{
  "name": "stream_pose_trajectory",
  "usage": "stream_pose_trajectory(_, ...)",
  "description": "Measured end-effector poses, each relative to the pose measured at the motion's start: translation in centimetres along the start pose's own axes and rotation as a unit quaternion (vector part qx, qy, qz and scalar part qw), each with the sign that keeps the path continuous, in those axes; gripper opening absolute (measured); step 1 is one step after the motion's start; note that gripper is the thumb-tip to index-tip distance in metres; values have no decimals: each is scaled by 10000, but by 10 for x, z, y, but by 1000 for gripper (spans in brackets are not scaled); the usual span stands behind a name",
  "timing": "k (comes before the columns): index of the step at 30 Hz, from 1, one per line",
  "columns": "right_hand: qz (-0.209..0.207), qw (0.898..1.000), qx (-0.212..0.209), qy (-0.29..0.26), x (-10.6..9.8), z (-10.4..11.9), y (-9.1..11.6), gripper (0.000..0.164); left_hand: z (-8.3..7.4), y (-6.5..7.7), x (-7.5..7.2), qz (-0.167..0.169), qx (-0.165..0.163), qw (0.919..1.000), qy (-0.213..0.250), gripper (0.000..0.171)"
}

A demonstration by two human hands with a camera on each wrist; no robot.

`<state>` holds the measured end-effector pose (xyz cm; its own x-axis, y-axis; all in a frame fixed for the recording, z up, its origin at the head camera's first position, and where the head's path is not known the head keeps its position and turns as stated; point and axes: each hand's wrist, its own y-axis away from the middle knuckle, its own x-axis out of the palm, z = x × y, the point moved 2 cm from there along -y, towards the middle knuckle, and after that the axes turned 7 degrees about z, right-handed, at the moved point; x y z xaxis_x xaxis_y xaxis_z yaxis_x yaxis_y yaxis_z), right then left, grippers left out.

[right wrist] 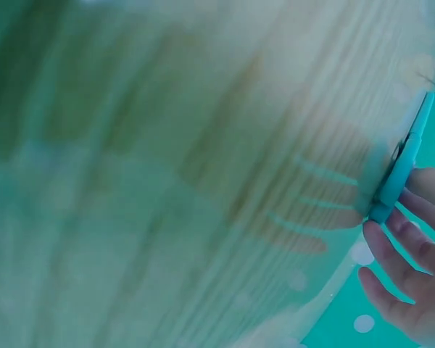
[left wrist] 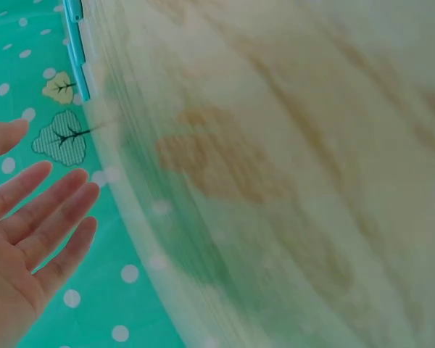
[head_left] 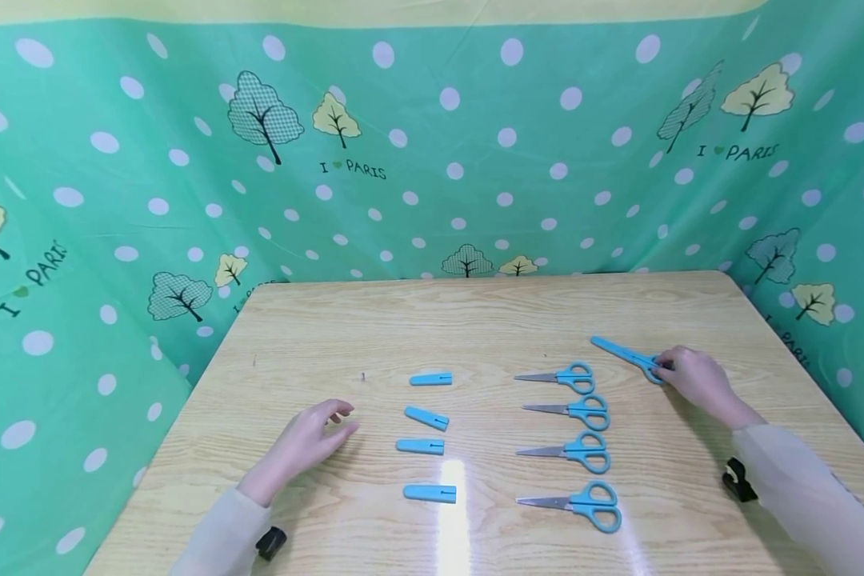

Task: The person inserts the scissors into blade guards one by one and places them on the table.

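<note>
My right hand [head_left: 694, 380] holds the handle end of a pair of blue scissors [head_left: 622, 350] at the right of the table. A blue sheath covers these blades. In the right wrist view, fingers of the right hand [right wrist: 413, 254] touch the scissors [right wrist: 402, 163] low on the handle; the thumb is hard to make out. My left hand [head_left: 306, 440] hovers over the left side with relaxed, parted fingers and nothing in them, as the left wrist view of the hand [left wrist: 40, 239] also shows. Several bare-bladed scissors [head_left: 583, 413] lie in a column between the hands.
Several loose blue sheaths [head_left: 430, 379] lie in a column left of the bare scissors, nearer my left hand. The wooden table [head_left: 317, 336] is bordered by a green dotted cloth [head_left: 475, 192] at the back and sides. Light glares off its front middle.
</note>
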<state>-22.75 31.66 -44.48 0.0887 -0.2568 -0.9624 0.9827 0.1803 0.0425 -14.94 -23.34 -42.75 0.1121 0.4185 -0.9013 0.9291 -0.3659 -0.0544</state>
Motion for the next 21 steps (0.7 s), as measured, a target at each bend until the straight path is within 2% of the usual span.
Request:
stream_pose_trajectory(12,99,9998,-4,-168,-6,3,2,24,5,0,1,97,-74,9999,14,28)
stream_pose_trajectory(21,-108,9992,-270,-264,-15,20,6,25,0,-11,1,95,-39,9999,4,27)
